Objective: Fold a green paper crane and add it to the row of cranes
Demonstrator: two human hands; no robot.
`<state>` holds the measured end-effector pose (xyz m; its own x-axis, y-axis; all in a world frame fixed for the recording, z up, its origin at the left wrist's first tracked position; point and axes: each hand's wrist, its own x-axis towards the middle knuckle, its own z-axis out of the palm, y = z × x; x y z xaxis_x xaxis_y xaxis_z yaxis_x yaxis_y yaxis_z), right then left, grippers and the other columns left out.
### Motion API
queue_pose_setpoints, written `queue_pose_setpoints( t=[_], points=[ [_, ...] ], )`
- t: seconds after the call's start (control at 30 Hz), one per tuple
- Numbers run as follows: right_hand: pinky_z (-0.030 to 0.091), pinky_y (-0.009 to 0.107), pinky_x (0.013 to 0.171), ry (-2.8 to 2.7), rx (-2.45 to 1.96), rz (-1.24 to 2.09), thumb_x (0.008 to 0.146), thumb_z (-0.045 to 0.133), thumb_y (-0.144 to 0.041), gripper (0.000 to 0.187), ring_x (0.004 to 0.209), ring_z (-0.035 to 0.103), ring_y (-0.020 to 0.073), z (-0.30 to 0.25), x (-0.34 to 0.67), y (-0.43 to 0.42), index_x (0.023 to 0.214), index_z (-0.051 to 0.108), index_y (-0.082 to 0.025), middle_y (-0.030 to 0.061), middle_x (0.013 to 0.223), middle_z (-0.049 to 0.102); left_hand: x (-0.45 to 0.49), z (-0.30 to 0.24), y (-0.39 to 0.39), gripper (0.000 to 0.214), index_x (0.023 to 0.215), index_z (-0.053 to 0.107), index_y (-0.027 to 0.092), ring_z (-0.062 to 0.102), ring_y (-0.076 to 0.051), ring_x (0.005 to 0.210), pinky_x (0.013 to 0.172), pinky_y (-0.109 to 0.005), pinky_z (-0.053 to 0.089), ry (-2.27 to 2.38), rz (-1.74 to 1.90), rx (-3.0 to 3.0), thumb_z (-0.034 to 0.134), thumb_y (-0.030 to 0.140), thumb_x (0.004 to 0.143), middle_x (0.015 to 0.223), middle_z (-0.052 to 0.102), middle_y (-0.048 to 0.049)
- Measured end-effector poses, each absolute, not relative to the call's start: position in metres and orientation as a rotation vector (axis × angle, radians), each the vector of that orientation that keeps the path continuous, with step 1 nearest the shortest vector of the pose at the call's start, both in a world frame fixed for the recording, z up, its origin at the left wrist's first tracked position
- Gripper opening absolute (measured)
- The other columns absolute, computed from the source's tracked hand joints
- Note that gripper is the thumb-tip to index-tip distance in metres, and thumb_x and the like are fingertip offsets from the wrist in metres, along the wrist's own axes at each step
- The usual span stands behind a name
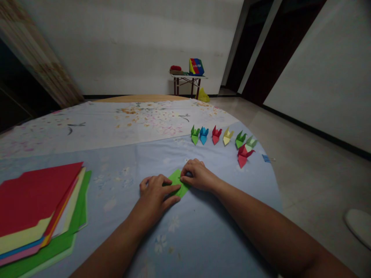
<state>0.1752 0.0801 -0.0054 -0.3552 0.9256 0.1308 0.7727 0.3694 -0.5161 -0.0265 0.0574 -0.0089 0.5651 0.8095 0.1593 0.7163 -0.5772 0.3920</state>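
Note:
A small folded piece of green paper (183,190) lies on the light blue tablecloth, creased and turned at an angle. Resting on its left part is my left hand (158,193), fingers stretched out and apart, pressing the paper down. My right hand (198,175) is at the upper right edge, thumb and forefinger pinched on the paper. The fingers of both hands cover parts of the sheet. Beyond the right hand stand several folded paper cranes, among them a blue crane (204,135), a yellow crane (227,136) and a red crane (244,155).
To the left lies a fanned stack of coloured paper (37,197), red on top. A blue clip (266,158) sits at the round table's right edge. Near the far wall, a small table (188,77) carries a multicoloured package (196,67); a yellow bag (203,95) lies below.

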Motion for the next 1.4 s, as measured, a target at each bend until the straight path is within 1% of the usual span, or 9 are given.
queue_pose_setpoints(
  t=[0.13, 0.33, 0.43, 0.57, 0.67, 0.93, 1.1, 1.4],
  points=[
    [0.029, 0.032, 0.08, -2.23, -1.494, 0.537, 0.075, 0.064, -0.025, 0.011, 0.091, 0.046, 0.019, -0.004, 0.174, 0.079, 0.085, 0.064, -0.021, 0.0029, 0.089, 0.057, -0.026, -0.011, 0.059, 0.03, 0.104, 0.064, 0.04, 0.047, -0.024, 0.1, 0.093, -0.048, 0.021, 1.266, 0.459, 2.528, 0.066, 0.039, 0.074, 0.098, 0.057, 0.0],
    [0.03, 0.035, 0.083, -2.207, -1.521, 0.559, 0.073, 0.067, -0.035, 0.033, 0.097, 0.044, 0.0214, -0.002, 0.175, 0.077, 0.102, 0.06, -0.022, 0.0056, 0.099, 0.056, -0.026, -0.011, 0.059, 0.032, 0.105, 0.063, 0.041, 0.047, -0.025, 0.1, 0.093, -0.05, 0.021, 1.273, 0.451, 2.534, 0.067, 0.037, 0.073, 0.099, 0.056, -0.0002],
    [0.03, 0.036, 0.084, -2.226, -1.52, 0.569, 0.072, 0.067, -0.038, 0.039, 0.099, 0.043, 0.022, -0.001, 0.177, 0.077, 0.106, 0.058, -0.022, 0.0062, 0.102, 0.054, -0.026, -0.01, 0.059, 0.032, 0.105, 0.063, 0.041, 0.047, -0.024, 0.1, 0.093, -0.05, 0.022, 1.27, 0.45, 2.534, 0.067, 0.036, 0.073, 0.1, 0.056, -0.0001],
    [0.029, 0.037, 0.084, -2.239, -1.537, 0.537, 0.076, 0.063, -0.041, 0.037, 0.1, 0.041, 0.0225, -0.004, 0.175, 0.075, 0.107, 0.057, -0.023, 0.0067, 0.103, 0.052, -0.026, -0.011, 0.059, 0.031, 0.105, 0.064, 0.041, 0.047, -0.025, 0.1, 0.094, -0.051, 0.021, 1.269, 0.433, 2.544, 0.066, 0.038, 0.074, 0.101, 0.055, -0.0007],
    [0.029, 0.037, 0.084, -2.23, -1.56, 0.467, 0.078, 0.061, -0.038, 0.033, 0.1, 0.04, 0.0222, -0.008, 0.173, 0.073, 0.107, 0.056, -0.023, 0.0067, 0.104, 0.052, -0.026, -0.011, 0.059, 0.032, 0.107, 0.063, 0.041, 0.048, -0.025, 0.1, 0.095, -0.053, 0.02, 1.272, 0.426, 2.557, 0.065, 0.038, 0.075, 0.102, 0.055, -0.0013],
    [0.029, 0.036, 0.082, -2.203, -1.604, 0.43, 0.077, 0.064, -0.034, 0.033, 0.099, 0.04, 0.0222, -0.009, 0.173, 0.075, 0.106, 0.056, -0.023, 0.0062, 0.104, 0.052, -0.022, -0.011, 0.05, 0.031, 0.107, 0.062, 0.043, 0.049, -0.025, 0.098, 0.096, -0.058, 0.016, 1.299, 0.405, 2.662, 0.063, 0.031, 0.078, 0.1, 0.056, -0.0021],
    [0.029, 0.035, 0.082, -2.174, -1.624, 0.443, 0.078, 0.063, -0.033, 0.029, 0.099, 0.041, 0.0215, -0.01, 0.175, 0.077, 0.104, 0.057, -0.023, 0.0057, 0.103, 0.053, -0.02, -0.011, 0.05, 0.029, 0.104, 0.062, 0.046, 0.05, -0.025, 0.096, 0.096, -0.06, 0.017, 1.317, 0.354, 2.721, 0.063, 0.032, 0.078, 0.099, 0.056, -0.002],
    [0.03, 0.035, 0.083, -2.133, -1.623, 0.481, 0.075, 0.066, -0.037, 0.029, 0.097, 0.042, 0.0209, -0.014, 0.176, 0.081, 0.1, 0.06, -0.024, 0.0044, 0.098, 0.054, -0.02, -0.011, 0.048, 0.029, 0.106, 0.062, 0.045, 0.051, -0.024, 0.098, 0.096, -0.06, 0.018, 1.334, 0.354, 2.74, 0.061, 0.032, 0.08, 0.101, 0.057, -0.0022]
  ],
)
